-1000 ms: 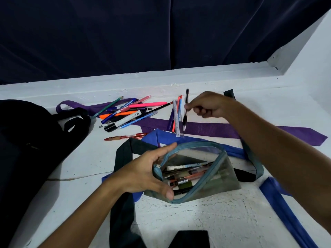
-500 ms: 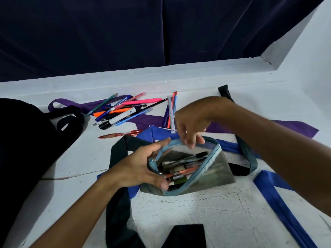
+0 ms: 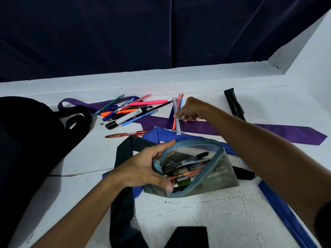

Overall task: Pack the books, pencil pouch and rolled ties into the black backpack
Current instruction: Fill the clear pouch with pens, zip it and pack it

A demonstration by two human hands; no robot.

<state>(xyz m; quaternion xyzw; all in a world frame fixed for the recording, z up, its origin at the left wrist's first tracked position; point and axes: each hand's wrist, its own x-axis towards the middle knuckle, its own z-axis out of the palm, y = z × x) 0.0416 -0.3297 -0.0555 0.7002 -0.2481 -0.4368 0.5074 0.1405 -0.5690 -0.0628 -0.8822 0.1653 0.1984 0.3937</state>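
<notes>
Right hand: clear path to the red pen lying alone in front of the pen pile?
Probably yes. The right hand is at the ruler, and the red pen lies bare on the white surface to its left, nothing on top. The left hand holding the pouch sits nearer, out of that path.

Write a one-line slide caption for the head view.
Left hand holds the pencil pouch open while right hand pinches a ruler from the loose pens.

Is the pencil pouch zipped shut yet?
No, the pencil pouch gapes open under the left hand, with pens showing inside its mouth.
</notes>
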